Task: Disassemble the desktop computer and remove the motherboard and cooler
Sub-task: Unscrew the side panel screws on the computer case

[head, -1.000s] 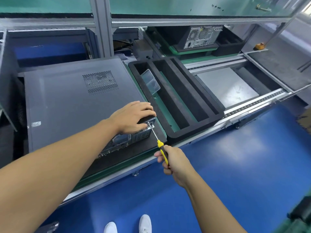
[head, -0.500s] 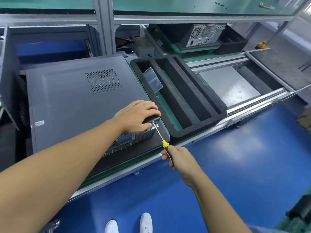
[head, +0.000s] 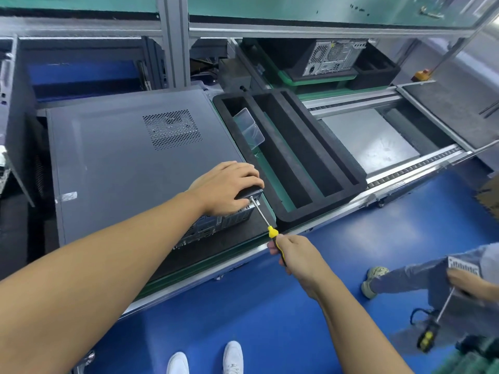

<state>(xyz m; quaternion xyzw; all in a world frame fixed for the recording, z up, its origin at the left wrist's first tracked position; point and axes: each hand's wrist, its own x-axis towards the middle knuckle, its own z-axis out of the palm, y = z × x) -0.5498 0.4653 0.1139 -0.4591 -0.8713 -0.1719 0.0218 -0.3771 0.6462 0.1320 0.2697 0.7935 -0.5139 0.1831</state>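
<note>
Centrally, desktop computer point(head: 129, 168) lies on side on conveyor bench point(head: 237, 258), vented grey panel up, rear panel facing near. Left hand point(head: 226, 187) grips its near right corner, fingers curled over edge. Right hand point(head: 294, 255) clenched round handle of yellow-black screwdriver point(head: 273, 232); tip meets rear panel just under left fingers. Black foam tray point(head: 321, 203) just right of computer, clear plastic box point(head: 249, 129) in its far left compartment. Second computer point(head: 332, 58) far right. Another person's hand point(head: 469, 284), near right, holds second screwdriver point(head: 428, 337).

The left hand point(head: 226, 188) covers the rear corner of the computer case point(head: 121, 163); what the tip of the screwdriver point(head: 272, 232) meets is too small to tell (its handle sits mostly inside the right hand point(head: 295, 255)). A blurred second person point(head: 421, 273) is cut off at right.
</note>
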